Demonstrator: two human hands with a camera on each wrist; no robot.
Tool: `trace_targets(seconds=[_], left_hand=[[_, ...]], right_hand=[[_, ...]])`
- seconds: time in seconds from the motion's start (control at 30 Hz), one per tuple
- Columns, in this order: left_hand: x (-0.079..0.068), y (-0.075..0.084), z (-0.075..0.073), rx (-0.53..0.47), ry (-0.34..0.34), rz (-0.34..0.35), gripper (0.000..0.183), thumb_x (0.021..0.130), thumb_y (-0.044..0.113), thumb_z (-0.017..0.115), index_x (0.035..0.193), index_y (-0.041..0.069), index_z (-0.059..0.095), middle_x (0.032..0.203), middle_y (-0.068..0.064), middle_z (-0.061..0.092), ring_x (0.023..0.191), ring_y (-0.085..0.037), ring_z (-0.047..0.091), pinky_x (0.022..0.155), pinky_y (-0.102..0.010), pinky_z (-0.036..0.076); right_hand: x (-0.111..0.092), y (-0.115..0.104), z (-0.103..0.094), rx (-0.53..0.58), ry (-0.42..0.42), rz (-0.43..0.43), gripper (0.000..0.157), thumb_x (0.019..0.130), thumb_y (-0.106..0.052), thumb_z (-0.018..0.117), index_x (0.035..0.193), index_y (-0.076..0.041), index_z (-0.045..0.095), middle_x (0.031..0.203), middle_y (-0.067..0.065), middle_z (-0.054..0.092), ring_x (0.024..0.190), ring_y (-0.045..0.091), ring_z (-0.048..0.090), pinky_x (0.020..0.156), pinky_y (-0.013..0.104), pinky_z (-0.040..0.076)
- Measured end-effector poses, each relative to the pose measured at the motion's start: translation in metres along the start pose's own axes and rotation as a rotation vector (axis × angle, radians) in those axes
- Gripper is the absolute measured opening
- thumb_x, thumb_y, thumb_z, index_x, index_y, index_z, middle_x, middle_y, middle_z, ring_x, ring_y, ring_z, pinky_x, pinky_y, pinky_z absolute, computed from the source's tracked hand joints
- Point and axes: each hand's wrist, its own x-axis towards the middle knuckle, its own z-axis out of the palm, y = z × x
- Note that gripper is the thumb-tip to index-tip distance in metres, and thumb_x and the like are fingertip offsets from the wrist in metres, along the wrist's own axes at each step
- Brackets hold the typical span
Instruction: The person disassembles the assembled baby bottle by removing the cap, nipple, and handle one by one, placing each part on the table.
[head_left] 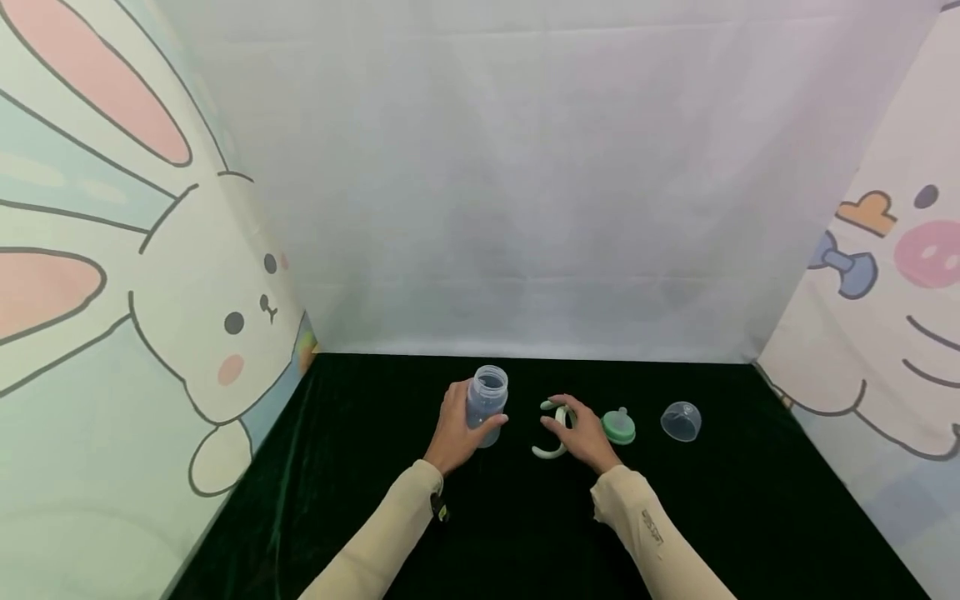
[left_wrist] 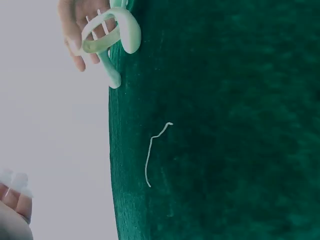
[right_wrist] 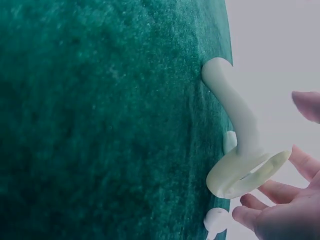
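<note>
My left hand (head_left: 453, 429) grips a clear baby bottle (head_left: 487, 408), its fingers and thumb around the body. The bottle stands upright with its threaded mouth uncovered. Only part of this hand shows in the left wrist view, at the lower left. My right hand (head_left: 588, 437) is at a pale green bottle handle ring (right_wrist: 235, 110) with two curved grips, lying on the dark green cloth. In the right wrist view its fingers (right_wrist: 280, 192) reach the ring's rim, while the thumb (right_wrist: 307, 105) stands well apart from it.
Right of the right hand sits a green bottle collar with a clear nipple (head_left: 618, 426). Further right lies a clear domed cap (head_left: 681, 422). A thin white thread (left_wrist: 148, 160) lies on the cloth (head_left: 525, 533). A pale curtain (head_left: 525, 208) borders its far edge, with cartoon-printed panels at both sides.
</note>
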Motion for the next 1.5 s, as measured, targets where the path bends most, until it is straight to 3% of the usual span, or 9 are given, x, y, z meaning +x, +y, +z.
trace_targets(seconds=[0.1, 0.2, 0.5, 0.73, 1.03, 1.27, 1.37, 1.5], left_hand=[[0.006, -0.002, 0.000, 0.006, 0.012, -0.002, 0.081, 0.093, 0.046, 0.083, 0.155, 0.012, 0.043, 0.141, -0.011, 0.050, 0.129, -0.029, 0.052, 0.111, -0.059, 0.045], [0.012, -0.004, -0.003, 0.020, 0.029, -0.024, 0.082, 0.090, 0.043, 0.086, 0.154, 0.010, 0.045, 0.140, -0.013, 0.052, 0.128, -0.030, 0.055, 0.110, -0.058, 0.047], [0.032, -0.009, -0.004, 0.035, 0.008, -0.059, 0.082, 0.090, 0.037, 0.088, 0.152, 0.005, 0.047, 0.141, -0.018, 0.057, 0.128, -0.036, 0.060, 0.109, -0.060, 0.049], [0.025, -0.019, 0.005, 0.027, -0.041, -0.126, 0.083, 0.090, 0.036, 0.087, 0.153, 0.003, 0.044, 0.144, -0.019, 0.055, 0.131, -0.037, 0.059, 0.110, -0.061, 0.048], [0.021, -0.027, 0.007, 0.069, -0.037, -0.057, 0.082, 0.092, 0.038, 0.086, 0.153, 0.003, 0.044, 0.142, -0.020, 0.061, 0.128, -0.038, 0.063, 0.106, -0.060, 0.052], [0.021, -0.037, 0.003, 0.133, -0.059, -0.094, 0.096, 0.088, 0.047, 0.087, 0.159, 0.007, 0.038, 0.150, -0.016, 0.057, 0.137, -0.037, 0.054, 0.122, -0.060, 0.029], [0.024, -0.037, 0.002, 0.184, -0.088, -0.068, 0.100, 0.086, 0.056, 0.085, 0.160, 0.009, 0.037, 0.154, -0.015, 0.052, 0.141, -0.036, 0.051, 0.123, -0.059, 0.025], [0.027, -0.038, -0.006, 0.315, -0.143, -0.026, 0.108, 0.084, 0.069, 0.080, 0.162, 0.010, 0.034, 0.166, -0.017, 0.037, 0.152, -0.037, 0.036, 0.122, -0.064, 0.023]], right_hand=[[-0.001, 0.001, -0.001, 0.024, 0.008, -0.002, 0.054, 0.103, -0.032, 0.072, 0.147, -0.004, 0.059, 0.166, 0.026, 0.038, 0.157, 0.044, 0.030, 0.120, 0.066, 0.033], [-0.002, 0.002, -0.002, 0.036, -0.005, 0.007, 0.060, 0.103, -0.039, 0.071, 0.150, -0.005, 0.056, 0.170, 0.026, 0.030, 0.160, 0.042, 0.021, 0.123, 0.066, 0.028], [0.000, -0.005, -0.017, 0.018, 0.015, 0.020, 0.066, 0.104, -0.045, 0.068, 0.156, -0.010, 0.049, 0.174, 0.023, 0.021, 0.157, 0.048, 0.025, 0.117, 0.067, 0.037], [-0.006, -0.003, -0.020, 0.008, -0.004, 0.056, 0.070, 0.104, -0.049, 0.067, 0.158, -0.009, 0.047, 0.176, 0.020, 0.017, 0.159, 0.047, 0.022, 0.119, 0.066, 0.035], [-0.008, -0.002, -0.022, 0.000, 0.007, 0.051, 0.070, 0.104, -0.048, 0.068, 0.157, -0.007, 0.048, 0.176, 0.017, 0.020, 0.157, 0.046, 0.028, 0.110, 0.061, 0.043], [-0.005, -0.005, -0.025, -0.034, -0.021, 0.021, 0.072, 0.103, -0.046, 0.069, 0.157, -0.005, 0.046, 0.174, 0.023, 0.019, 0.158, 0.047, 0.024, 0.118, 0.066, 0.035], [-0.003, -0.003, -0.027, -0.088, -0.025, 0.004, 0.073, 0.102, -0.045, 0.070, 0.157, -0.003, 0.045, 0.174, 0.025, 0.018, 0.159, 0.048, 0.019, 0.121, 0.068, 0.030], [0.001, -0.007, -0.028, -0.207, -0.036, -0.013, 0.079, 0.101, -0.048, 0.071, 0.159, -0.004, 0.043, 0.174, 0.026, 0.016, 0.159, 0.051, 0.013, 0.121, 0.073, 0.023]])
